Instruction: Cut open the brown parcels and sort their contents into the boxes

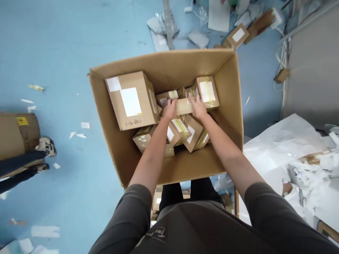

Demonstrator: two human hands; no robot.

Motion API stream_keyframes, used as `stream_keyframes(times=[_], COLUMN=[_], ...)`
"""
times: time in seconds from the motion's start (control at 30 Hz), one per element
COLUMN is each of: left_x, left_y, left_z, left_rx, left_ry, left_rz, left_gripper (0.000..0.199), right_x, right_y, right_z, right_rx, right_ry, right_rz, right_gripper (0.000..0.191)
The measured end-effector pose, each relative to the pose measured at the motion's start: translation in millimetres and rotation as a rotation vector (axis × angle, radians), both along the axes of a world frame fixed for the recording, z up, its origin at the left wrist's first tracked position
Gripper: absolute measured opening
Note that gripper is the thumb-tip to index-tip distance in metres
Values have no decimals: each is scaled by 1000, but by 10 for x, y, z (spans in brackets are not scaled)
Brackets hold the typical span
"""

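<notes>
Both my hands reach into a large open cardboard carton (185, 173). Between them is a small brown box (184, 106) with clear tape, gripped at its left end by my left hand (170, 109) and at its right end by my right hand (198, 107). Beneath it lie several smaller taped boxes, among them a tilted one with yellow tape (180, 129). A bigger box (143, 102) with white labels and handwriting fills the carton's left side. Right of my right hand sits a labelled box (208, 92).
Another person's legs and shoe (47, 146) are at the left beside a brown carton (18, 135). Paper scraps and plastic are strewn on the blue floor (66, 88). White packing waste (312, 169) piles up at the right, and a grey wall (312, 70) stands behind it.
</notes>
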State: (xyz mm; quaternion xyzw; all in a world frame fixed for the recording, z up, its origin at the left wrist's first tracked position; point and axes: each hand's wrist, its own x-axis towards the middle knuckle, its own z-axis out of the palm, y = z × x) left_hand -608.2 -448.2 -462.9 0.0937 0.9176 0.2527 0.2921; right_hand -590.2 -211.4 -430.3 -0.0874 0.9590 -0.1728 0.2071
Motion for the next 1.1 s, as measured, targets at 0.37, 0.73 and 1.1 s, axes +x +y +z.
stream_keyframes(times=[0.37,0.73,1.1], left_x=[791,1852,4109], left_y=[-239,1011,3215], left_z=[2561,4439,3911], left_rx=[122,257,290], left_ry=[297,459,290], left_rz=[-136,-666,-1282], left_gripper=[98,99,106], right_x=[1103,3396,6426], right_y=[-127,464,1272], right_z=[2224,3903,3430], right_rx=[33,118,145], right_ry=[203,452,362], right_rz=[-108,-712,-1306], right_gripper=[99,98,98])
